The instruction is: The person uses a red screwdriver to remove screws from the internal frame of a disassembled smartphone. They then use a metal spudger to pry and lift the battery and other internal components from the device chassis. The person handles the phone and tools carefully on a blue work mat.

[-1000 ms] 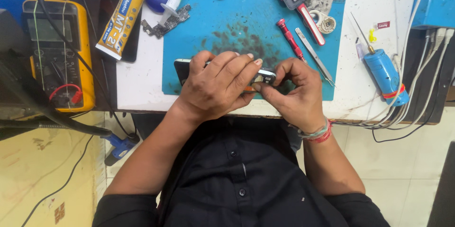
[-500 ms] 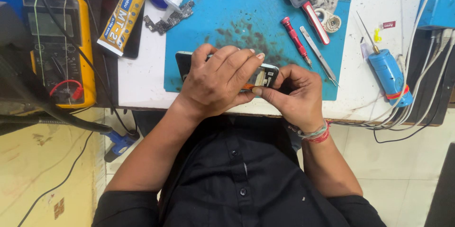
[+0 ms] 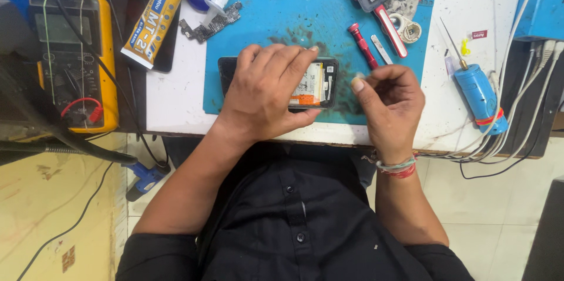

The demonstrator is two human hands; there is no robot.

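Now the left hand (image 3: pixel 267 96) is pressing the opened phone (image 3: pixel 314 84) flat; right hand (image 3: pixel 388 102), at three o'clock, is pinching something tiny. Fragile internals; probably best gripped by edges.

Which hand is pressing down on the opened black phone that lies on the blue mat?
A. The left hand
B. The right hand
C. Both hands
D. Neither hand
A: the left hand lies flat on the opened black phone on the blue work mat, while the right hand is raised beside it, apart from the phone.
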